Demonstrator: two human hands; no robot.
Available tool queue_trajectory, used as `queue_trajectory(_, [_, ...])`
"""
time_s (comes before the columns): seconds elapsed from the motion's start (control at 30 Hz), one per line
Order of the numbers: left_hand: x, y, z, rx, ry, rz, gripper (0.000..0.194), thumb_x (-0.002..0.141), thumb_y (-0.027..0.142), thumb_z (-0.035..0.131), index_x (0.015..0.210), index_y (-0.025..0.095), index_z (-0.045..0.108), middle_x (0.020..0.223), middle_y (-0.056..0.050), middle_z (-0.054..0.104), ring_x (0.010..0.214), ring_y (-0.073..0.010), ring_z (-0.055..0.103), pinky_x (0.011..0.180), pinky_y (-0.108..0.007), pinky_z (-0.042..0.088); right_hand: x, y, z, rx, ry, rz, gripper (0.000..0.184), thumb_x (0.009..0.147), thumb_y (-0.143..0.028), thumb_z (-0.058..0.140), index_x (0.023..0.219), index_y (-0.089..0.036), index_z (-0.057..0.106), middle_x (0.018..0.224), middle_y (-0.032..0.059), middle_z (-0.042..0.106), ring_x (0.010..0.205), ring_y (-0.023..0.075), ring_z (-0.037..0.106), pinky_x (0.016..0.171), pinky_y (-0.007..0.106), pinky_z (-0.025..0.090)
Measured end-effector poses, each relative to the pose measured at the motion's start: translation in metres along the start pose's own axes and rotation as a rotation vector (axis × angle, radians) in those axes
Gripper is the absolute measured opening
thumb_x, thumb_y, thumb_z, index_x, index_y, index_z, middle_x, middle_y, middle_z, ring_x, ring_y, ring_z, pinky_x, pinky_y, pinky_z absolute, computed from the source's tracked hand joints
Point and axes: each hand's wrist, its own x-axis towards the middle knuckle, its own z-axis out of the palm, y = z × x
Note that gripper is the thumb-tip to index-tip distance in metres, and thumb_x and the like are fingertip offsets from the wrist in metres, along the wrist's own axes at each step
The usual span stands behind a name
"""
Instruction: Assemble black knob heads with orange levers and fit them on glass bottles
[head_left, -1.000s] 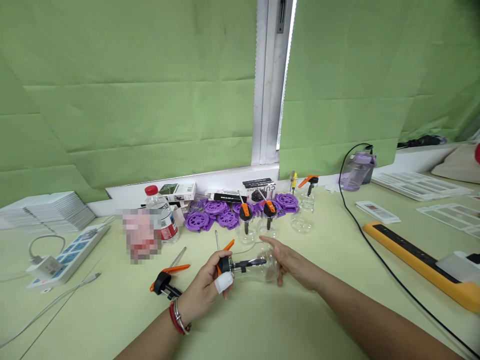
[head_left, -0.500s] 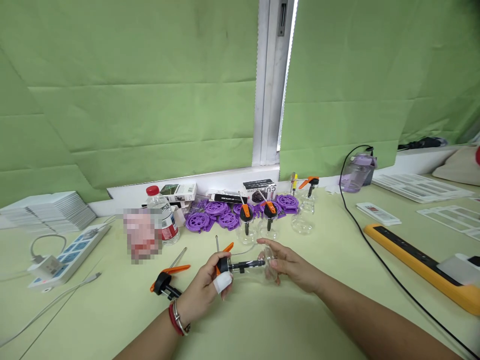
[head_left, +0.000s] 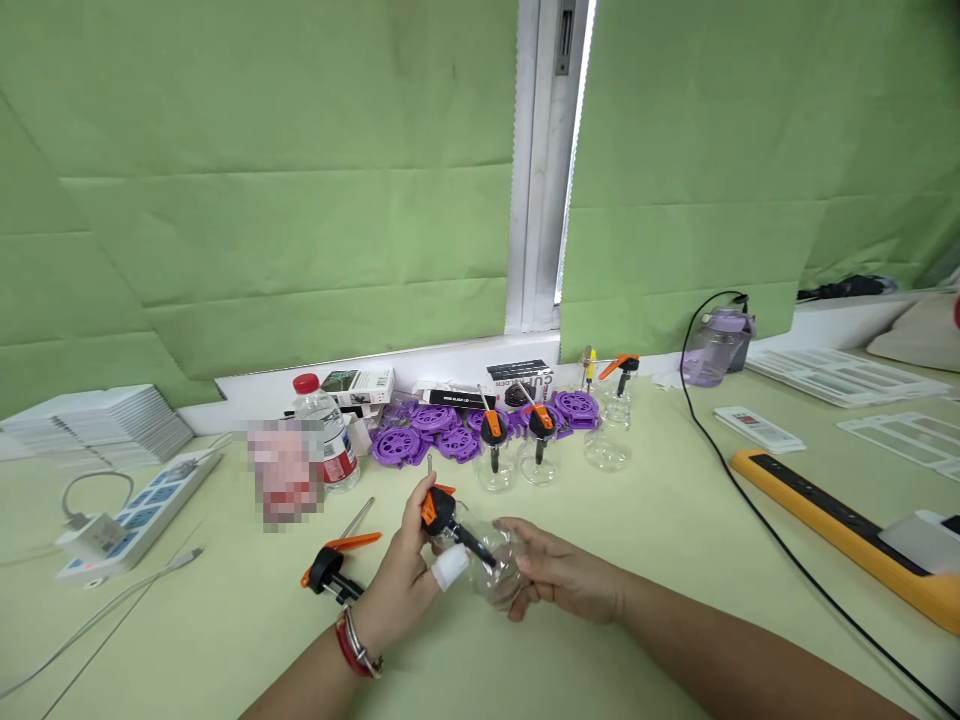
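Observation:
Between my two hands is a clear pump bottle (head_left: pixel 501 585), tilted, with its black and orange pump top (head_left: pixel 438 507) toward the left and a black tube running down inside. My left hand (head_left: pixel 409 575), a white wrap on its thumb, is closed around the neck just under the top. Fingers of my right hand (head_left: pixel 562 572) curl round the bottle's rounded base. To the left of my left hand, a loose pump top (head_left: pixel 330 570) with an orange lever and thin metal spout lies on the table. Part of it is hidden behind my left wrist.
Similar bottles (head_left: pixel 538 465) stand ahead, beside purple plastic discs (head_left: pixel 397 446) and small boxes (head_left: pixel 517 380). On the left are a water bottle (head_left: pixel 330 430) and a power strip (head_left: pixel 150 505). A black cable (head_left: pixel 739 485) and a yellow-edged bar (head_left: pixel 832 530) lie right.
The bottle has gone from lying nearly level to a slant, its top raised and its base lowered toward me. Both hands have turned with it, the right moving slightly nearer and left.

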Motion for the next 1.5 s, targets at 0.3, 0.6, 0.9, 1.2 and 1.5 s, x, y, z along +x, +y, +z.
queue_trajectory(0.3, [0.002,-0.008,0.002,0.366,0.053,0.066,0.083,0.083,0.032,0.055,0.144,0.023,0.000,0.138,-0.016,0.035,0.124,-0.0283,0.040,0.102,-0.047,0.032,0.005,0.013,0.000,-0.705,0.286,-0.102,0.063,0.086,-0.036,0.051,0.141,-0.027,0.021,0.111,0.0103,0.046,0.073,0.0145,0.056,0.064,0.034,0.050])
queue_trajectory(0.6, [0.019,-0.023,-0.002,0.434,0.035,0.032,0.081,0.087,0.027,0.044,0.145,0.024,-0.012,0.147,-0.015,0.028,0.132,-0.0266,0.033,0.102,-0.044,0.034,0.012,0.016,0.017,-1.561,0.070,-0.295,0.067,0.082,-0.046,0.054,0.142,-0.036,0.023,0.149,0.0051,-0.027,0.136,0.0410,0.008,0.104,0.056,0.022])
queue_trajectory(0.9, [0.021,0.004,-0.068,1.095,0.018,-0.190,0.050,0.079,0.022,0.045,0.126,0.005,0.049,0.128,-0.023,0.050,0.120,-0.0349,0.046,0.098,-0.047,0.037,0.044,0.008,0.023,-1.480,0.127,-0.035,0.069,0.086,-0.058,0.040,0.143,-0.039,0.007,0.139,-0.0040,-0.043,0.137,0.0379,-0.009,0.110,0.052,0.010])
queue_trajectory(1.2, [0.003,0.013,-0.133,0.941,-0.348,-0.583,0.077,0.058,0.042,0.064,0.131,0.023,0.049,0.120,-0.013,0.061,0.102,-0.0349,0.058,0.078,-0.037,0.046,0.081,0.001,0.014,-1.465,0.213,-0.040,0.065,0.087,-0.053,0.042,0.144,-0.038,0.013,0.151,-0.0033,-0.024,0.137,0.0396,0.002,0.110,0.054,0.012])
queue_trajectory(1.5, [0.004,-0.003,-0.115,0.746,-0.380,-0.477,0.078,0.041,0.015,0.060,0.118,0.028,0.062,0.101,-0.009,0.065,0.085,-0.0319,0.060,0.065,-0.032,0.044,0.063,0.001,0.003,-1.567,0.208,-0.237,0.060,0.089,-0.042,0.041,0.144,-0.026,0.023,0.154,0.0088,-0.004,0.134,0.0361,0.022,0.105,0.052,0.026])
